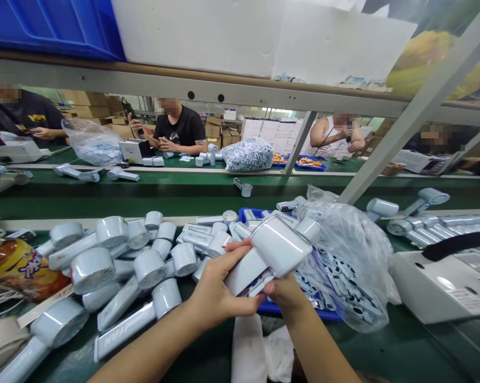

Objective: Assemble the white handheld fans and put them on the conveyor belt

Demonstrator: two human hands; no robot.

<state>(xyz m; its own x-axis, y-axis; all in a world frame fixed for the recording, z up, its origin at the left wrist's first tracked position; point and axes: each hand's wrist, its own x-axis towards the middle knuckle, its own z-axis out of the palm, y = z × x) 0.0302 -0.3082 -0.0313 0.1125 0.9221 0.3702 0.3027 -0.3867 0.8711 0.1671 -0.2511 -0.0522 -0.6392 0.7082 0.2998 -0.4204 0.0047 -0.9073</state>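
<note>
Pale blue plastic handheld fan point(269, 250) — both grips closed on it, left hand point(219, 295) and right hand point(285, 295) wrapped round its handle — raised over a green bench point(383, 346), between a heap of matching fans point(116, 276) and a clear plastic bag point(343, 255).

And there on the green conveyor belt point(144, 191) sat a clear plastic bag point(343, 255) stuffed with printed strips, slumped against a blue tray point(248, 214)! Off to the left, a shiny snack packet point(16, 266); to the right, a white machine point(443, 287). Across the line, a co-worker in a black T-shirt point(178, 130) sat near another in a white sleeveless top point(331, 135), cardboard cartons point(219, 133) stacked behind them
</note>
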